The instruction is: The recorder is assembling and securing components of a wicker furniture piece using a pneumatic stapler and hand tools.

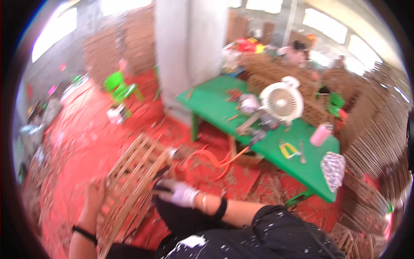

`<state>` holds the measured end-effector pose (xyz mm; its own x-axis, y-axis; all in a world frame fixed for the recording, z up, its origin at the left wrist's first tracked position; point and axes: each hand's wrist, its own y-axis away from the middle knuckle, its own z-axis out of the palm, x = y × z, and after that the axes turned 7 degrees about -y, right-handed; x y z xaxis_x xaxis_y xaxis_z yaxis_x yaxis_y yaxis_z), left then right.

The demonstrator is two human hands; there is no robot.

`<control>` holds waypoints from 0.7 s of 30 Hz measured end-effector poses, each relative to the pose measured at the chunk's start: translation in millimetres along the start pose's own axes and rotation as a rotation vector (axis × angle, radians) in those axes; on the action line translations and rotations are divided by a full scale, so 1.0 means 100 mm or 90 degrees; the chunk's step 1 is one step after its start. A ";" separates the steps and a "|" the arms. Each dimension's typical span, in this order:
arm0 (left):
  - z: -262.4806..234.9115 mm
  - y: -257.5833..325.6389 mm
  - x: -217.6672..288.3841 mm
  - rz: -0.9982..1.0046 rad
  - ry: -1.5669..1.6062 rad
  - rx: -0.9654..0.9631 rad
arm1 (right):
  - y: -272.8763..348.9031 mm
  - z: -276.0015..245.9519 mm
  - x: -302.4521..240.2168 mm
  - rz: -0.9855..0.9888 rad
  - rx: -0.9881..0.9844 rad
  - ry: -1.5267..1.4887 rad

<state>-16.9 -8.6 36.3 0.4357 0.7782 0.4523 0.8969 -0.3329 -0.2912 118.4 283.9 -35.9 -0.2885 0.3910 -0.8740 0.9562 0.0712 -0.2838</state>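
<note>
Clearly the wicker frame [131, 181] stands tilted on the red floor [86, 138]. Left hand [95, 194] grips its edge; gloved right hand [177, 192] clenches a dark tool [161, 172] against it. Loose support could let the frame twist, and the tool slip.

Near the bottom, the left hand [95, 194] rests bare against the near left edge of a woven cane frame [131, 179], which lies tilted on the red floor [86, 134]. The right hand [177, 191], in a pale glove, presses on the frame's right side; it may hold a dark tool, though blur hides this. Further right stands a green table [215, 101] carrying a white fan [282, 101], a pink cup [320, 134] and yellow-handled pliers [288, 150]. A green chair [118, 86] sits far left.
</note>
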 end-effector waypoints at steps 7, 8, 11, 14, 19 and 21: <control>0.03 -0.02 0.31 0.095 0.033 -0.001 | -0.11 -0.03 -0.13 0.080 -0.035 -0.089; 0.05 -0.01 0.26 0.097 0.069 0.019 | -0.11 0.03 0.00 0.059 0.035 -0.118; 0.08 -0.06 0.21 0.087 0.070 0.004 | -0.22 0.05 0.19 0.099 0.067 -0.053; 0.06 -0.14 0.14 0.052 0.057 0.018 | -0.37 0.14 0.27 -0.008 -0.020 -0.041; 0.00 -0.21 0.12 0.037 0.042 -0.002 | -0.65 0.44 0.15 -0.013 -0.164 0.048; 0.02 -0.24 0.11 0.037 0.054 -0.008 | -0.92 0.65 0.32 0.066 -0.238 0.087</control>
<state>-33.7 8.9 47.0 0.4918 0.7097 0.5044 0.8703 -0.3840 -0.3084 18.4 229.8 -63.5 -0.2048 0.5306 -0.8225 0.9391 0.3435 -0.0123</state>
